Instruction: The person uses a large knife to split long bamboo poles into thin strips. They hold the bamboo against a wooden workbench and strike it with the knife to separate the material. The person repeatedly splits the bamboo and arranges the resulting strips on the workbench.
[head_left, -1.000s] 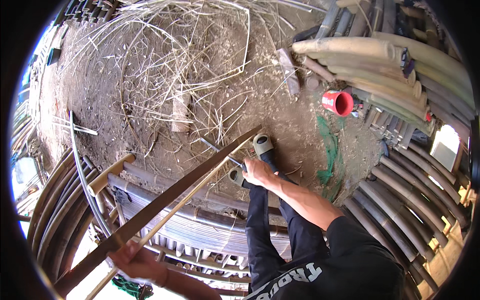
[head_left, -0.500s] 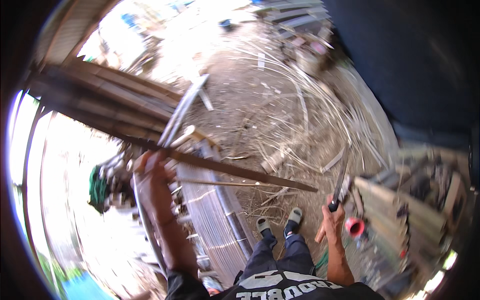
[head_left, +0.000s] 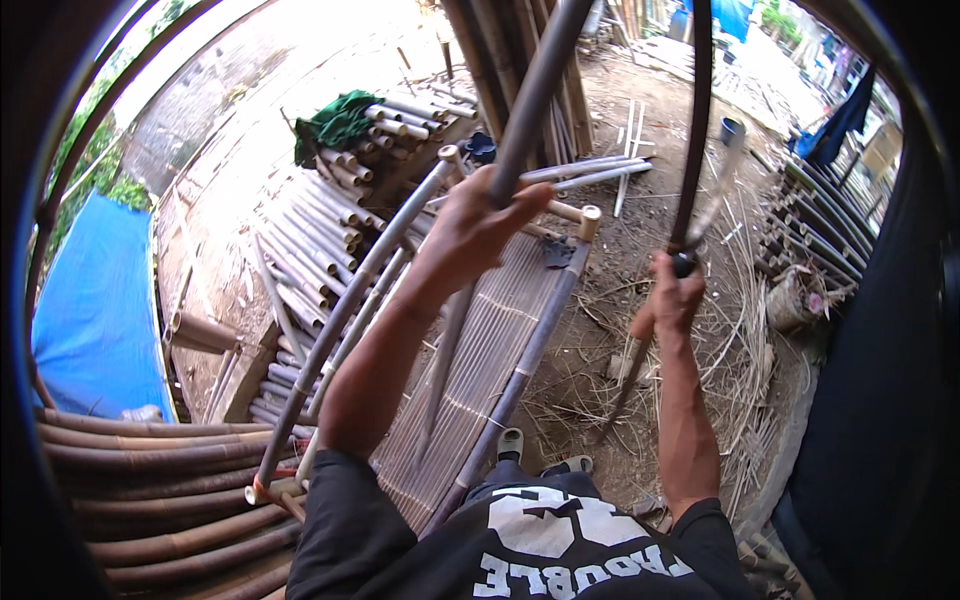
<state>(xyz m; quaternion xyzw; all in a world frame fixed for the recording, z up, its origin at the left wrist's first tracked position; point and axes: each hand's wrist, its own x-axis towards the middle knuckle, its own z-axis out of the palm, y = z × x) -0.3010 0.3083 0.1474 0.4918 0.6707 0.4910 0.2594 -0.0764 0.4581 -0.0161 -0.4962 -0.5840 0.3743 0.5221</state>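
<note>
The left hand [head_left: 470, 225] is raised in front of the person, and its fingers are wrapped tightly around a long grey-brown bamboo pole [head_left: 535, 95]. The long axis of this pole runs steeply: from the top edge of the view it comes down through the fist and goes on toward the person's feet, across the slatted bamboo bench frame [head_left: 500, 340] which lies below. The right hand [head_left: 672, 300] is lower and more to the right, well apart from the pole. Its fingers are closed around the dark handle of a long knife [head_left: 700, 225], and the blurred blade points up and a little away from the person. So the pole lies to the left of the blade, and only the left hand touches it. Behind the bench is a stack of cut bamboo tubes [head_left: 310, 250] with a green cloth [head_left: 335, 120] on top. A blue tarpaulin [head_left: 95, 300] lies at the far left.
</note>
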